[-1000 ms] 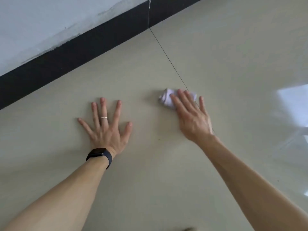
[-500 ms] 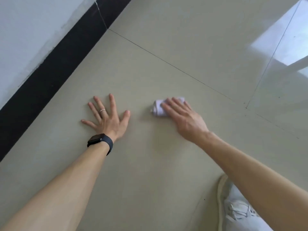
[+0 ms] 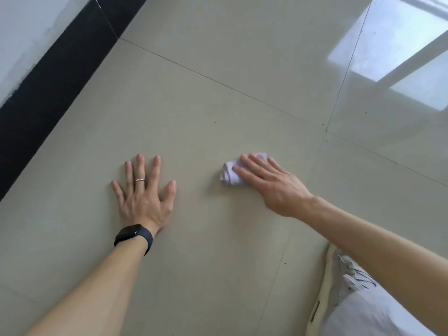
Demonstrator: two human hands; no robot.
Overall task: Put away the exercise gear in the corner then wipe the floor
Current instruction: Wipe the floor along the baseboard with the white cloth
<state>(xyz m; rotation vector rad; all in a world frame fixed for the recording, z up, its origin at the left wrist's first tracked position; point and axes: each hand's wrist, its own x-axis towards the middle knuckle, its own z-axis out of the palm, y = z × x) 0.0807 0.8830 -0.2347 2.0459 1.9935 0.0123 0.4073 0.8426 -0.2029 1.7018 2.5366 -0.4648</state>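
Two hands are down on the floor point(image 3: 218, 105) in the head view, which is the only angle here. The left hand point(image 3: 143, 202) is planted flat on the beige tile, palm down, with its fingers point(image 3: 155, 170) spread wide and holding nothing. It's got a thin ring point(image 3: 140, 180) on one finger and a dark watch point(image 3: 133, 236) on the wrist.

The right hand point(image 3: 271, 187) is further right, well apart from the left, and it's resting on a small crumpled pale lilac cloth point(image 3: 229, 175). Its fingers point(image 3: 252, 166) are laid out straight and close together over the top of the wad, pressing it to the tile rather than curling round it. The cloth pokes out past the fingertips on the left and far side, and the rest of it is under the fingers. Can't see the thumb, so no idea what it's doing.

The cloth sits on the same big tile as both hands, short of the grout line that runs diagonally beyond it. A black skirting board point(image 3: 48, 88) with a white wall point(image 3: 29, 32) above it fills the upper left. A bright window reflection point(image 3: 400, 52) shines on the tiles at the upper right. A white shoe point(image 3: 349, 275) and a pale trouser leg point(image 3: 368, 316) show at the bottom right, under the right forearm.
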